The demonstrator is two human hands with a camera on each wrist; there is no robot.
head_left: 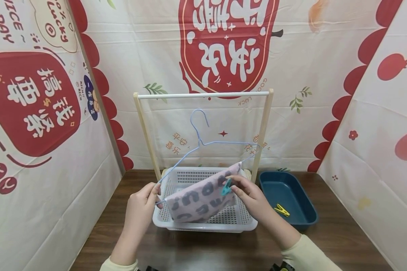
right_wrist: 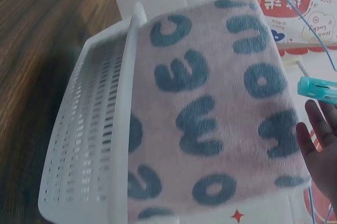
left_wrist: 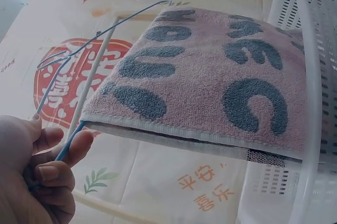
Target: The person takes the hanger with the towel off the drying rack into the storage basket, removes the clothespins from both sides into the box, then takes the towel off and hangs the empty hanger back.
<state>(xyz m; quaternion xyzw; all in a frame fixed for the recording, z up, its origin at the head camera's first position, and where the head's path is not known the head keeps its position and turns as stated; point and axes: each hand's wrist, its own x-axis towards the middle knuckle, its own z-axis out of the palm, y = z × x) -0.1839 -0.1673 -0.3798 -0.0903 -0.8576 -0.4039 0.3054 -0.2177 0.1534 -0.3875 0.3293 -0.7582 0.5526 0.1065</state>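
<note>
A blue wire hanger [head_left: 199, 142] is held tilted over the white basket, its left corner gripped by my left hand [head_left: 143, 203]. Folded over its lower bar hangs a pink towel [head_left: 200, 199] with grey letters; the left wrist view shows its white-trimmed side edge [left_wrist: 174, 135]. My right hand [head_left: 250, 194] pinches a teal clothespin [head_left: 226, 187] in front of the towel's upper right part. From the right wrist, the clothespin [right_wrist: 318, 89] appears beside the towel's folded top, with several fingers of that hand extended below it.
The white perforated basket [head_left: 207, 226] sits on the dark wooden table [head_left: 122, 233] under the towel. Behind stands a wooden rack with a white rail [head_left: 203, 95]. A dark blue tray [head_left: 305, 199] at the right holds a yellow clothespin [head_left: 282, 210]. Printed cloth surrounds the table.
</note>
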